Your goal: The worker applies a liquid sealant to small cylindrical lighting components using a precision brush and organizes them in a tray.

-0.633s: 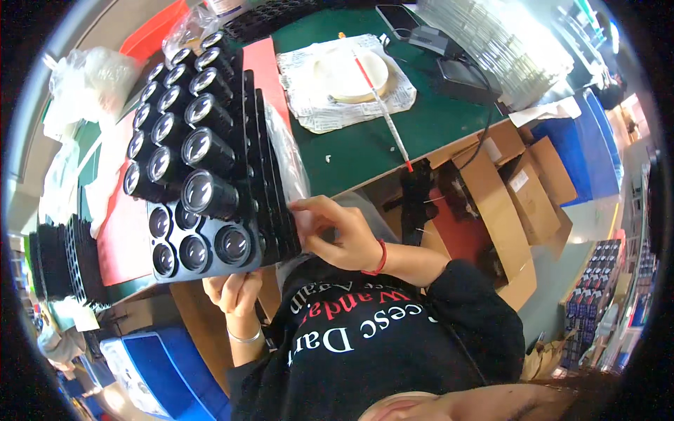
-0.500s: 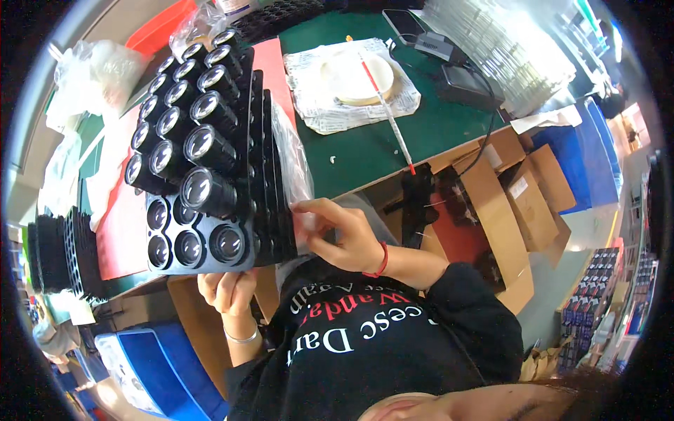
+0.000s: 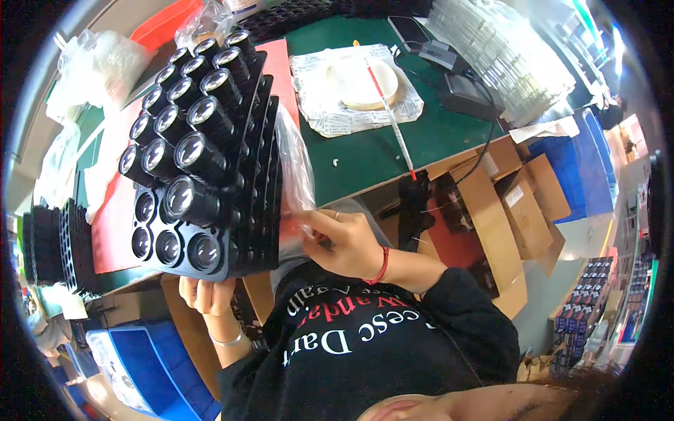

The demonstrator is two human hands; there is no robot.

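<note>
A stack of black plastic trays (image 3: 249, 242) stands at the left, with several black lens barrels (image 3: 191, 200) upright in its top tray. In the front rows, some round pockets show glassy lenses or lens barrels seated low. My left hand (image 3: 207, 295) has its fingers curled against the stack's near edge; the fingertips are hidden beneath it. Beside the stack's right side, my right hand (image 3: 344, 242) pinches the near end of a clear plastic bag (image 3: 295, 158). That bag lies along the trays over a pink sheet (image 3: 277, 67).
On the green table (image 3: 344, 165), a round pale dish (image 3: 361, 83) sits on printed paper under a red-and-white stick (image 3: 393, 123). A phone (image 3: 408, 29) and black adapter (image 3: 467, 95) lie behind. Cardboard boxes (image 3: 484, 217) stand below the edge; more black trays (image 3: 70, 245) are far left.
The tray stack has shifted left and tilted a little more. My left hand has moved left and slightly down with it. My right hand is slightly lower, still at the bag.
</note>
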